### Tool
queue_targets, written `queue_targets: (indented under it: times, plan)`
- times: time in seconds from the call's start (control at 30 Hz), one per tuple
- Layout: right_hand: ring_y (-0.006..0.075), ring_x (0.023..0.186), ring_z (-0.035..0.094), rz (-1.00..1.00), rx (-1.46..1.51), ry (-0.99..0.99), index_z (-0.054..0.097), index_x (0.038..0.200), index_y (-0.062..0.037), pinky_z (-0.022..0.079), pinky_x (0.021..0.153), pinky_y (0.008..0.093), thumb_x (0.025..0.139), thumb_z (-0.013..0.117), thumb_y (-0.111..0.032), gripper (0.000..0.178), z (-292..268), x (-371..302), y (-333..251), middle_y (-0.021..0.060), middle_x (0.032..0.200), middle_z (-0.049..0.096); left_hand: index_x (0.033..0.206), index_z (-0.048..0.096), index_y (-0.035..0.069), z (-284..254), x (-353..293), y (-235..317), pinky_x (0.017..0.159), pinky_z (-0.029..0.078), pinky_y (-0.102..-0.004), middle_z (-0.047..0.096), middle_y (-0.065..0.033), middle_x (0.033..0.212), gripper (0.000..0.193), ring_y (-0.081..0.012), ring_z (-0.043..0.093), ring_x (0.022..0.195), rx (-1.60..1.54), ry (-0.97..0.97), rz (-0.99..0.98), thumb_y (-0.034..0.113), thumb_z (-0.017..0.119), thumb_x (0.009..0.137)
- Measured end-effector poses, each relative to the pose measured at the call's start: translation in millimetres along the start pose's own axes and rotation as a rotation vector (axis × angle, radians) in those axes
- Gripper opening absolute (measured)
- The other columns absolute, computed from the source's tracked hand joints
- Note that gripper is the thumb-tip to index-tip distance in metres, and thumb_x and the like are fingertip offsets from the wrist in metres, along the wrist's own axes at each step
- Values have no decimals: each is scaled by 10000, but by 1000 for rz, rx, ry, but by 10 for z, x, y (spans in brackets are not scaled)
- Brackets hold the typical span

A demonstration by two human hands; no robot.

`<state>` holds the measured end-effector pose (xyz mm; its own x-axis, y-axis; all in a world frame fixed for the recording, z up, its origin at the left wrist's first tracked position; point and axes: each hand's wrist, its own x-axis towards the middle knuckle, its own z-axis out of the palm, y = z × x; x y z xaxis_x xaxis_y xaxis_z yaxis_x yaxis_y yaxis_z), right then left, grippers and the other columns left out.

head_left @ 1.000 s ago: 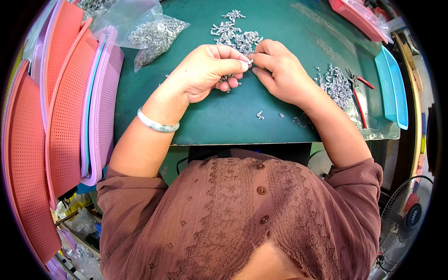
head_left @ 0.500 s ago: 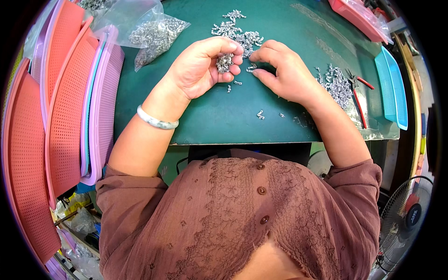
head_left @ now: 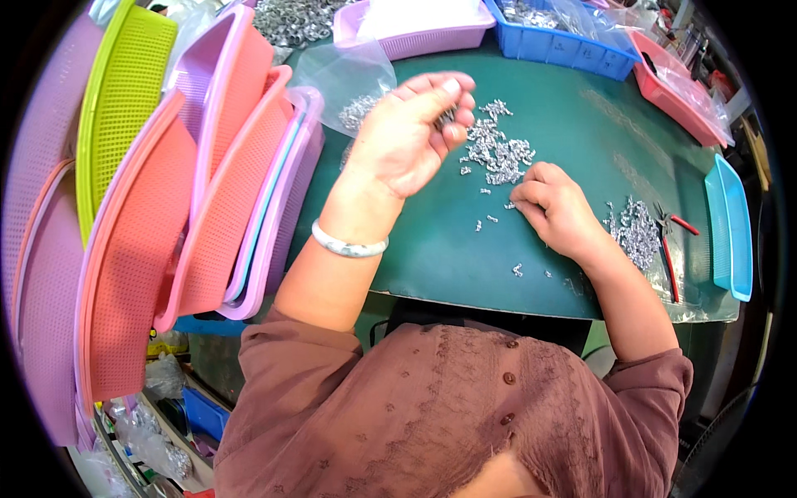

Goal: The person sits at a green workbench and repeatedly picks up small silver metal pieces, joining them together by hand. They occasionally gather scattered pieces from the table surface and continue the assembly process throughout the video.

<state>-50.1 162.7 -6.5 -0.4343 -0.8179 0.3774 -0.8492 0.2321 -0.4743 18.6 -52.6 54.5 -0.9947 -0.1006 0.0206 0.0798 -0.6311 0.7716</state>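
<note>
My left hand, with a pale bangle at its wrist, is raised over the table. Its fingers curl round a clutch of small silvery metal parts, mostly hidden by the palm and thumb. Down at the tabletop, my right hand pinches a small metal part at its fingertips. Just beyond that hand spreads a loose pile of metal parts. A few stray pieces lie nearer the front edge.
Right of my right forearm are another heap of parts and red-handled pliers. Stacked plastic baskets crowd the left side. A clear bag lies behind my left hand; blue, pink and turquoise trays line the edges.
The view has swung left and up, showing more baskets and the back trays. My left hand has lifted away from my right, still closed on its parts. My right fingers have drawn together.
</note>
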Motion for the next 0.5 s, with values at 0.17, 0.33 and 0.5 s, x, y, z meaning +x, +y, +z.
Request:
queue_targets:
  times: [0.17, 0.33, 0.5]
  plan:
    - [272, 786, 520, -22, 18, 39, 605, 777, -42, 440, 684, 359, 725, 602, -36, 52, 8, 7, -2, 79, 792, 531, 883, 573, -12, -5, 205, 497, 533, 458, -220, 584, -69, 728, 95, -131, 550, 609, 278, 288, 610, 76, 549, 860]
    - [276, 799, 520, -51, 11, 57, 597, 786, -40, 440, 690, 363, 733, 587, -33, 54, -50, -13, -6, 84, 801, 533, 876, 600, -7, -334, 476, 752, 584, 480, -246, 608, -82, 728, 109, -149, 582, 636, 747, 724, 775, 86, 563, 832]
    - [302, 783, 548, -3, 61, 80, 594, 804, -26, 449, 695, 368, 750, 566, -34, 61, -52, -16, 43, 110, 807, 573, 835, 671, 61, -607, 437, 755, 773, 471, -334, 662, -126, 796, 203, -223, 635, 770, 1558, 828, 518, 222, 577, 754]
